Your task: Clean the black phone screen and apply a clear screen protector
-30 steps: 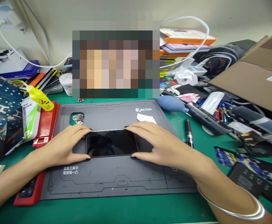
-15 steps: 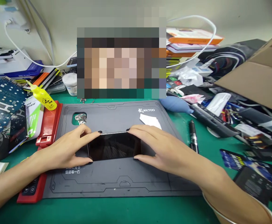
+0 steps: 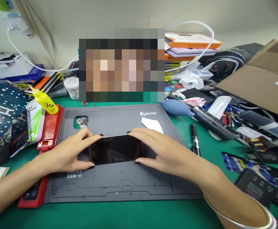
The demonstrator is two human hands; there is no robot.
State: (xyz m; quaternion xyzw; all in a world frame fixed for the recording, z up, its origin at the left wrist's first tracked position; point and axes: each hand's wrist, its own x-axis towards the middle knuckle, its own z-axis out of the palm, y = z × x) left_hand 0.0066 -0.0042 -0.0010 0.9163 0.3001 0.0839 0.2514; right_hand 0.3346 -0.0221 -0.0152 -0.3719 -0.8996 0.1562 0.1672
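**Thing:** flat black glass phone panel (image 3: 115, 149), lying face up near the middle of a dark grey rubbery WKTOO repair mat (image 3: 120, 187). Can't tell if it's a whole phone or just the screen.

**Left hand:** left hand (image 3: 67, 152) spread wide over the panel's left end, thumb on the near long edge and fingertips on the far one, gripping it.

**Right hand:** right hand (image 3: 163, 149) doing the same at the right end, with a silver bangle (image 3: 239, 213) on the wrist.

**Handling:** looks light, stiff and pretty fragile, and the glass is probably slippery. Long edges seem the safest grip, no pressing the middle.

**Nearby:** white paper scrap (image 3: 152, 125) on the mat, yellow plastic squeeze bottle (image 3: 43, 100) past the left hand, blue rubber air blower (image 3: 177, 108) and black pen (image 3: 195, 140) past the right.
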